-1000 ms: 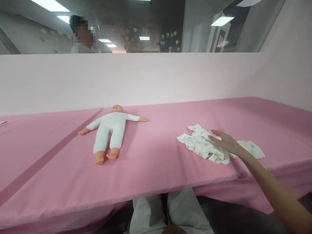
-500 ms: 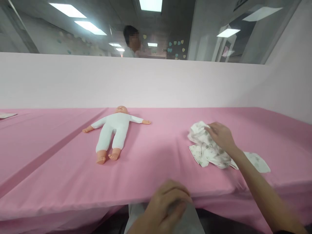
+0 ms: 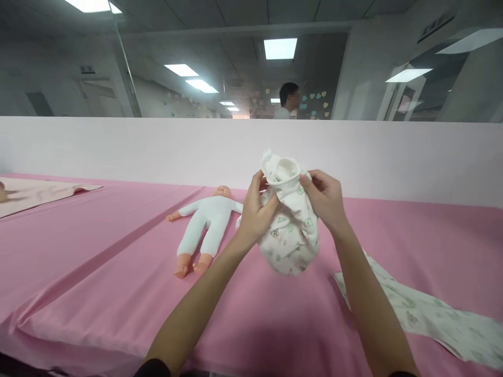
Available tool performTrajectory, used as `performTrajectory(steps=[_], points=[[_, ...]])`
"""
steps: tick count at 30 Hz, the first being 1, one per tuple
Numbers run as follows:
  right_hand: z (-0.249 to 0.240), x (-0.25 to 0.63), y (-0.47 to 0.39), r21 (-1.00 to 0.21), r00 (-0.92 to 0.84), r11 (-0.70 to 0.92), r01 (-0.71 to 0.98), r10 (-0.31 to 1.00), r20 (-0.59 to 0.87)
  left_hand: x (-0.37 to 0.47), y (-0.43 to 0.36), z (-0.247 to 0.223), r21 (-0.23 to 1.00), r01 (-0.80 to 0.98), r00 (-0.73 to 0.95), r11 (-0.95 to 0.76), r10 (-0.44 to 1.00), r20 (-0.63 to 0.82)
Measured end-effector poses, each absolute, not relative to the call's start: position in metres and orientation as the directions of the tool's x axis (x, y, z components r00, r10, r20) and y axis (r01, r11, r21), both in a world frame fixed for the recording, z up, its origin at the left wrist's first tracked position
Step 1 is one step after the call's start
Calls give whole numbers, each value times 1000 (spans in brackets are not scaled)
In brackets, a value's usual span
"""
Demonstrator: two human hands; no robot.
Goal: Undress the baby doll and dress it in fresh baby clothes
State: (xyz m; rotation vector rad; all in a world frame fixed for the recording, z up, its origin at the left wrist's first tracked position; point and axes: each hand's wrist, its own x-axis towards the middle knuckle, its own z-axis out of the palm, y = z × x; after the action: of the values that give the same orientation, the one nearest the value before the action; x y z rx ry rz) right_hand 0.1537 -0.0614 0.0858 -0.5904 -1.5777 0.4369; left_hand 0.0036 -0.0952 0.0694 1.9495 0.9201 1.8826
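Note:
A small white baby top (image 3: 293, 225) with a green and brown animal print hangs bunched in the air between my two hands. Its ribbed neck opening faces up. My left hand (image 3: 257, 209) is closed on the cloth at the left of the neckline, thumb in front. On the other side my right hand (image 3: 324, 199) pinches the fabric beside the neck. Behind my left forearm, a baby doll (image 3: 206, 220) in a white bodysuit lies on its back, arms spread; my left hand hides one of its hands. Printed baby trousers (image 3: 424, 309) lie flat at the right, partly behind my right forearm.
A pink sheet (image 3: 98, 272) covers the table, with a long crease at the left. A pale cloth (image 3: 43, 193) lies at the far left. A white low wall (image 3: 157, 152) runs behind, with glass above it, through which a person (image 3: 288, 99) shows.
The printed top has been lifted off the table and brought to the middle. My left hand has come up from near my lap and taken hold of it. The view has shifted left.

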Motion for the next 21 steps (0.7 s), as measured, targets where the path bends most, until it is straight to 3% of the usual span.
performTrajectory(steps=[6, 8, 10, 13, 18, 21], points=[[59, 139, -36, -717, -22, 697, 14, 717, 696, -5, -47, 62, 700, 292, -32, -652, 725, 689], [54, 139, -31, -717, -21, 687, 119, 724, 690, -5, -37, 58, 776, 256, 5, -577, 803, 596], [52, 142, -31, -660, 58, 668, 344, 687, 725, -2, -31, 54, 826, 229, -22, -515, 845, 534], [53, 146, -45, -584, 172, 573, 574, 613, 771, 6, -29, 51, 828, 187, -124, -528, 824, 553], [57, 140, -68, -752, -104, 546, 369, 829, 550, 16, -46, 55, 782, 156, 8, -603, 793, 610], [55, 138, -63, -813, -53, 547, 202, 835, 548, 17, -70, 64, 721, 251, 205, -646, 763, 612]])
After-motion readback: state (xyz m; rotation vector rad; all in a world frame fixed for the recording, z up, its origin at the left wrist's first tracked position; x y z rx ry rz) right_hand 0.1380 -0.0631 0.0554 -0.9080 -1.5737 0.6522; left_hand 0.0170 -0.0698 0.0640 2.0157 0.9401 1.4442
